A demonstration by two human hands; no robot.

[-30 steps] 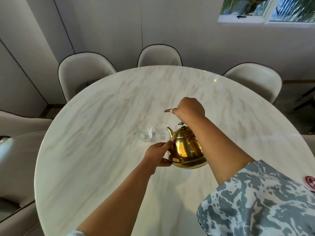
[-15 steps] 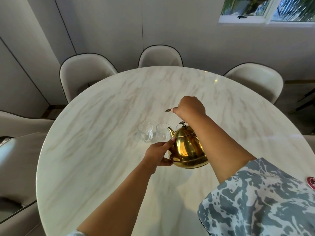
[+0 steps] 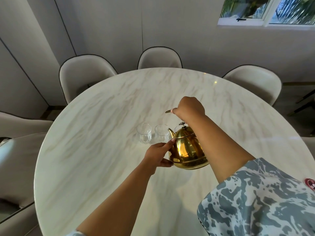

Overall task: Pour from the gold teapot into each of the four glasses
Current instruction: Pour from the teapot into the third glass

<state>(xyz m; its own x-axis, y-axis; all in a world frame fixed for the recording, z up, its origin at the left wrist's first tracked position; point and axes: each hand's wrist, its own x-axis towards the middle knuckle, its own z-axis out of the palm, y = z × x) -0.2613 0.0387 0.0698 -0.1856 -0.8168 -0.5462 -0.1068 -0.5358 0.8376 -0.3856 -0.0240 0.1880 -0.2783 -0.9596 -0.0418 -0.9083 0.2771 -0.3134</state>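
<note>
The gold teapot [image 3: 186, 150] hangs just above the marble table [image 3: 102, 133], tilted with its spout toward the glasses. My right hand [image 3: 189, 108] is closed around the teapot's top handle. My left hand [image 3: 159, 155] steadies the pot's left side, fingers against its body below the spout. Two clear glasses stand in a row just beyond the spout: one on the left [image 3: 144, 133], one beside it [image 3: 161, 133]. A sliver of a third glass [image 3: 176, 128] shows behind the teapot lid. Any further glass is hidden by the pot and my arm.
Cream upholstered chairs ring the round table: one at the far left [image 3: 83, 74], one at the far middle [image 3: 160, 58], one at the far right [image 3: 254, 82], and more at the left edge [image 3: 15, 150]. A window [image 3: 265, 11] sits high in the right wall.
Hardly anything has changed. Both hands and the teapot hold the same pose beside the glasses; only the view has shifted slightly.
</note>
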